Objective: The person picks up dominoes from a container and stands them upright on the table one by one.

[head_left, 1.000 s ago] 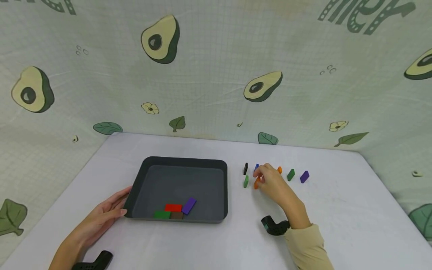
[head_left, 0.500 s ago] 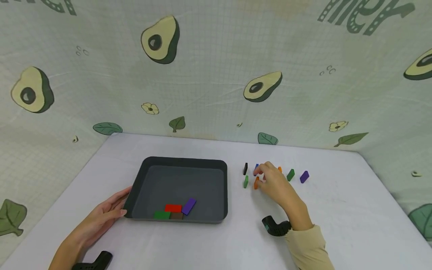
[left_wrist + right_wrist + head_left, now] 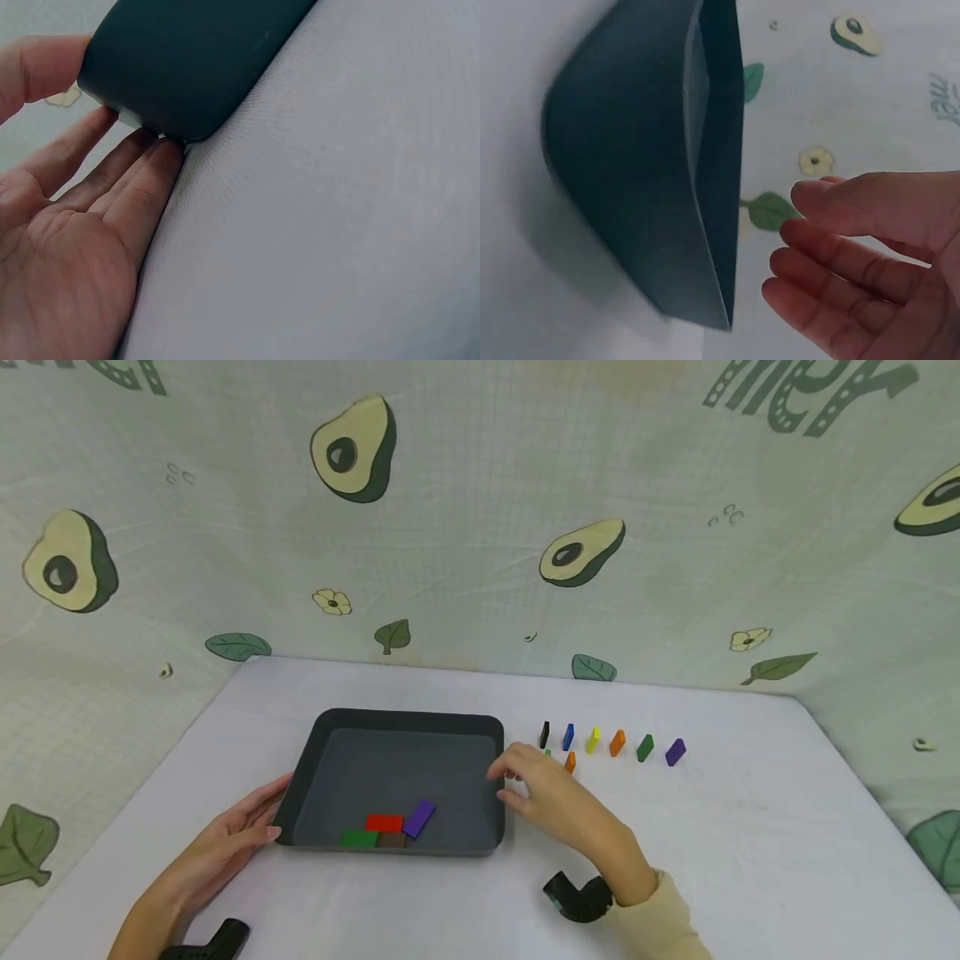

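The grey tray (image 3: 420, 756) is resting on the desk (image 3: 750, 827), and inside it, toward six o'clock, a red block (image 3: 385, 823), a green block (image 3: 360, 838) and a brown block (image 3: 392, 840) are lying snug together, with a purple block (image 3: 419, 818) slanting just beside them. My left grip (image 3: 232, 839) is pinching the tray between eight and nine o'clock, thumb at the rim; I'd say it should be steadying, never shoving. My right grip (image 3: 534, 781) is hovering at three o'clock, loosely curved, a gap before the thumb, showing nothing held; I should be clearing the rim and treating that slanted block gently. Further out toward three o'clock, a row of upright blocks (image 3: 617, 742) is standing, easily toppled, I judge. The left-wrist view is showing my fingertips against the lower outer wall, which the head view is hiding; the right-wrist view is revealing backdrop (image 3: 802, 97) between fingers and tray, where from above they are seemingly overlapping.
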`<control>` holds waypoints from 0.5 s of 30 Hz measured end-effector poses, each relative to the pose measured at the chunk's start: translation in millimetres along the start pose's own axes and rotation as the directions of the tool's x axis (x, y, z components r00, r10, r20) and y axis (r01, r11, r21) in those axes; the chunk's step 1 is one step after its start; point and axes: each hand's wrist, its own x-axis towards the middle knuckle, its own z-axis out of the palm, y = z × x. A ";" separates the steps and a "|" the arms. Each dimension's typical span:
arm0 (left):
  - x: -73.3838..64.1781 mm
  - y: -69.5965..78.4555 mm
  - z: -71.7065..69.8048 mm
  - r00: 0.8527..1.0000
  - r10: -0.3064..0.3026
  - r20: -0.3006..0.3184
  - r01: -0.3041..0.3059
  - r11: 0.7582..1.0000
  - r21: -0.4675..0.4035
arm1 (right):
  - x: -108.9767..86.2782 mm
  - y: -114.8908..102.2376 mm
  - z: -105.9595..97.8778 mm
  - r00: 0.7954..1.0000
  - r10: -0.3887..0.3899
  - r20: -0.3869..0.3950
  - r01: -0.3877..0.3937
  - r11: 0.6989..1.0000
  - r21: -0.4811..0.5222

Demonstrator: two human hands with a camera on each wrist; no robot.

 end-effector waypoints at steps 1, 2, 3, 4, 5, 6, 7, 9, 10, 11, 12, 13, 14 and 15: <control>-0.1 0.0 0.0 1.000 -0.001 -0.002 0.001 1.000 -0.001 | 1.2 -3.6 5.6 0.999 -0.023 0.033 0.022 1.000 0.008; -0.3 0.1 0.1 1.000 -0.004 -0.006 0.004 1.000 0.000 | 2.4 -6.5 11.5 0.997 -0.045 0.066 0.044 0.999 0.014; -0.6 0.3 0.1 1.000 -0.008 -0.011 0.008 1.000 0.005 | 3.7 -8.8 17.4 0.994 -0.060 0.094 0.059 0.998 0.015; -0.8 0.2 -0.1 1.000 -0.012 -0.016 0.013 1.000 0.012 | 4.7 -10.6 23.0 0.990 -0.073 0.118 0.072 0.997 0.008; -0.9 0.1 0.0 1.000 -0.015 -0.020 0.015 1.000 0.018 | 5.5 -11.5 28.6 0.987 -0.079 0.138 0.079 0.997 0.003; -1.0 0.0 0.1 1.000 -0.016 -0.021 0.016 1.000 0.021 | 6.0 -11.6 33.3 0.984 -0.085 0.158 0.086 0.996 0.000; -1.0 0.0 0.3 1.000 -0.017 -0.023 0.018 1.000 0.024 | 6.6 -11.4 37.1 0.981 -0.078 0.180 0.081 0.997 -0.007; -0.9 0.3 0.9 0.999 -0.023 -0.030 0.024 0.999 0.036 | 7.6 -10.2 42.5 0.974 -0.059 0.219 0.067 0.997 -0.028; -0.8 0.5 1.4 0.999 -0.024 -0.033 0.026 0.999 0.040 | 8.0 -9.1 44.4 0.971 -0.050 0.233 0.060 0.998 -0.035; -0.7 0.7 2.0 0.999 -0.023 -0.033 0.024 0.999 0.044 | 8.1 -8.0 45.7 0.968 -0.044 0.245 0.055 0.998 -0.038; -0.6 0.9 2.4 0.999 -0.021 -0.035 0.022 0.998 0.050 | 8.2 -7.0 46.7 0.966 -0.040 0.254 0.052 0.998 -0.039; -0.5 1.2 2.8 0.999 -0.024 -0.040 0.026 0.998 0.059 | 8.4 -6.0 47.5 0.965 -0.041 0.259 0.053 0.998 -0.038; -0.5 1.7 3.3 0.999 -0.025 -0.043 0.028 0.997 0.068 | 8.5 -5.2 48.0 0.965 -0.047 0.259 0.057 0.998 -0.032; -0.4 2.1 3.8 0.998 -0.027 -0.048 0.030 0.997 0.077 | 8.7 -4.5 48.4 0.965 -0.055 0.257 0.063 0.998 -0.022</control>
